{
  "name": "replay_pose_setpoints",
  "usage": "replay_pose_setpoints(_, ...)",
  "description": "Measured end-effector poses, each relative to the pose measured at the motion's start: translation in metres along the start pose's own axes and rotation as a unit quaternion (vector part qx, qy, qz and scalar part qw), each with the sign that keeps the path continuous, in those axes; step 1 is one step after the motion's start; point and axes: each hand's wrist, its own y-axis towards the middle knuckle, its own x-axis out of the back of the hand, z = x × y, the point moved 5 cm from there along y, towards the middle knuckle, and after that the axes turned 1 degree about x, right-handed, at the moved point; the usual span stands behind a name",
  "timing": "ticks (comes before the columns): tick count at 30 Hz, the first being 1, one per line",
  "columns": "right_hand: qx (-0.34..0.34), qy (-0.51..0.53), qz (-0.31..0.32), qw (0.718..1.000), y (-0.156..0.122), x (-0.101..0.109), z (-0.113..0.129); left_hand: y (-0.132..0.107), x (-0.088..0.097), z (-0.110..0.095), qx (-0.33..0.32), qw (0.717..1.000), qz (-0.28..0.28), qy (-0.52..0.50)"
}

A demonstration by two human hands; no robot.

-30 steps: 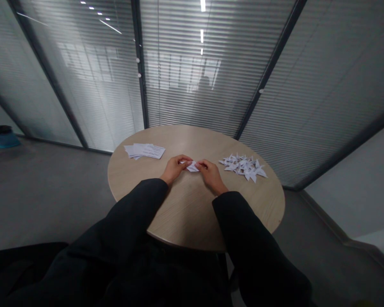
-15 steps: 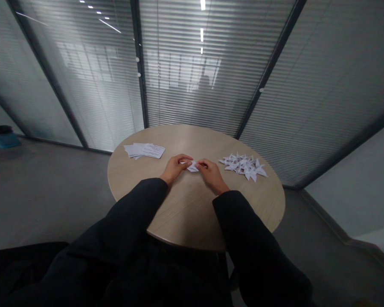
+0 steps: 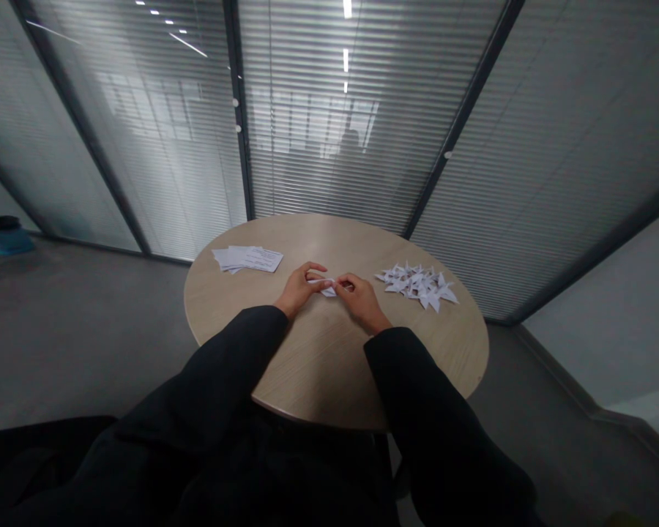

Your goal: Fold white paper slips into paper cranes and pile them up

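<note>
A: Which hand is nearer the paper?

B: The left hand (image 3: 299, 288), just barely. It pinches a small folded white paper piece (image 3: 326, 291), whose long axis runs sideways between the hands. The right hand (image 3: 364, 301) has curled fingertips (image 3: 345, 283) at its right end (any grip there is too small to tell).

A: Beyond?

B: A round pale-wood table (image 3: 318, 241), with white printed sheets (image 3: 250, 258) ahead-left and folded white paper cranes (image 3: 417, 287) ahead-right.

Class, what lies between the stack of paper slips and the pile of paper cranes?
In the head view: the person's left hand, right hand, and a small folded white paper pinched between them.
</note>
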Motion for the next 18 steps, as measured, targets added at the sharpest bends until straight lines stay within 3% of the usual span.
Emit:
replay_pose_setpoints(9,0.006,0.025,0.001,1.0,0.0028,-0.0003,-0.0008,0.0008,-0.0004,-0.0086,-0.026,0.999,-0.04,0.021)
replay_pose_setpoints(18,-0.007,0.022,0.002,1.0,0.0078,0.0019,-0.0085,0.0014,0.0021,-0.006,-0.012,0.999,-0.032,-0.013)
